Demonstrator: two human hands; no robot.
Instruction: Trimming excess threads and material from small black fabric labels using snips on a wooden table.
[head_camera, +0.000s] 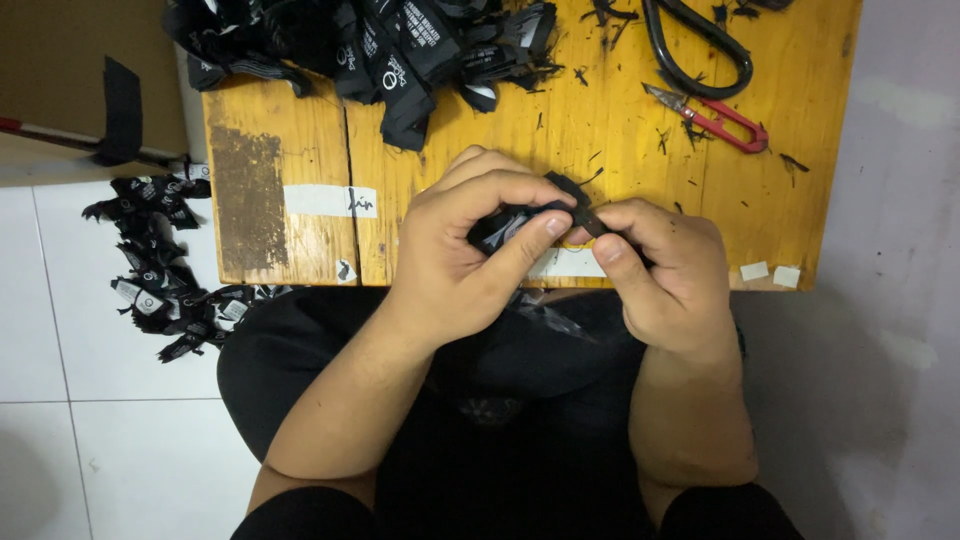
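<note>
We hold a small black label (510, 222) at the near edge of the yellow table (620, 130), left hand (460, 255) closed around its bundled part, right hand (660, 270) pinching the free end. Best we keep it taut and our thumbs close together. Farther off lie a label pile (380, 50) and red snips (715, 118); more labels (160, 270) lie on the floor to the left.
</note>
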